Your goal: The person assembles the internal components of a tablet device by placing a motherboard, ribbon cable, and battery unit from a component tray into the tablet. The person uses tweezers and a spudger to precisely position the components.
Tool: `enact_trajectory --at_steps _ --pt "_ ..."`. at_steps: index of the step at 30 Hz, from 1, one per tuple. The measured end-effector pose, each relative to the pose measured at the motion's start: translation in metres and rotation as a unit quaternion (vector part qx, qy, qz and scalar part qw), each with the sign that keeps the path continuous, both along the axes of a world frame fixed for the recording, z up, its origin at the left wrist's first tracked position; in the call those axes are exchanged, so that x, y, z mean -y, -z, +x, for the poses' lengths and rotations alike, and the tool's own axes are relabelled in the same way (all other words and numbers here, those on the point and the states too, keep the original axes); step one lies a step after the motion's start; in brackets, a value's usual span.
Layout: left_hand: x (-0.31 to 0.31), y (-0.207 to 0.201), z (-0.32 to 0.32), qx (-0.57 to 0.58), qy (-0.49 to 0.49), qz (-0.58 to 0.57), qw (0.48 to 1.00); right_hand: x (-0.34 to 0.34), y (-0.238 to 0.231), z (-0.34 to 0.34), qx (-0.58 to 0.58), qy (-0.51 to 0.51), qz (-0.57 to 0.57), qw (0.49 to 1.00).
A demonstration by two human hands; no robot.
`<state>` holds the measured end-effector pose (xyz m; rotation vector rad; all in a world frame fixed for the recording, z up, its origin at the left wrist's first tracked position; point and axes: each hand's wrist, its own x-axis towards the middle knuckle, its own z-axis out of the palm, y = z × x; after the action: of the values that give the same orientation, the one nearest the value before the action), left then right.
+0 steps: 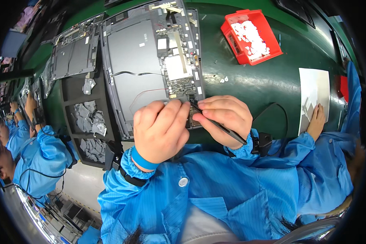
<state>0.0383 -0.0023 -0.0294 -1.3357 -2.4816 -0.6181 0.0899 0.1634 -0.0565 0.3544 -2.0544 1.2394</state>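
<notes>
A grey device casing lies in front of me with its inside exposed, a long circuit board running down its right side. My right hand grips slim black tweezers, tips angled down to the board's near end. Just left of the tips, my left hand has its fingers bent and pinched together against the board. Whatever sits between those fingertips is hidden. A blue band circles my left wrist.
Left of the casing stands a black compartment tray of grey pieces, beside another opened casing. A red bin of small white parts sits at the far right. One co-worker's hand rests by a white sheet; other people work at left.
</notes>
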Motion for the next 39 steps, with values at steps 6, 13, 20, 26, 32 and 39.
enact_trajectory --at_steps 6,13,20,26,32,39 --pt "-0.004 -0.012 0.001 -0.036 0.001 -0.033 0.999 0.000 0.007 0.011 0.051 0.004 -0.179 0.983" --pt "0.102 0.000 -0.074 -0.021 -0.322 0.041 0.946 -0.006 0.011 0.010 0.049 -0.034 -0.233 0.971" --pt "0.146 0.042 -0.141 0.112 -0.451 -0.076 0.882 -0.006 0.004 0.010 0.054 -0.025 -0.213 0.975" --pt "0.164 0.040 -0.134 0.207 -0.390 0.108 0.890 -0.007 -0.011 0.007 0.065 -0.015 -0.267 0.961" --pt "0.174 -0.008 -0.115 0.489 -0.299 0.247 0.781 -0.010 -0.023 -0.005 0.052 -0.020 -0.276 0.960" --pt "0.123 -0.072 -0.079 0.504 -0.038 0.348 0.789 -0.010 -0.023 -0.048 0.069 0.044 -0.269 0.960"
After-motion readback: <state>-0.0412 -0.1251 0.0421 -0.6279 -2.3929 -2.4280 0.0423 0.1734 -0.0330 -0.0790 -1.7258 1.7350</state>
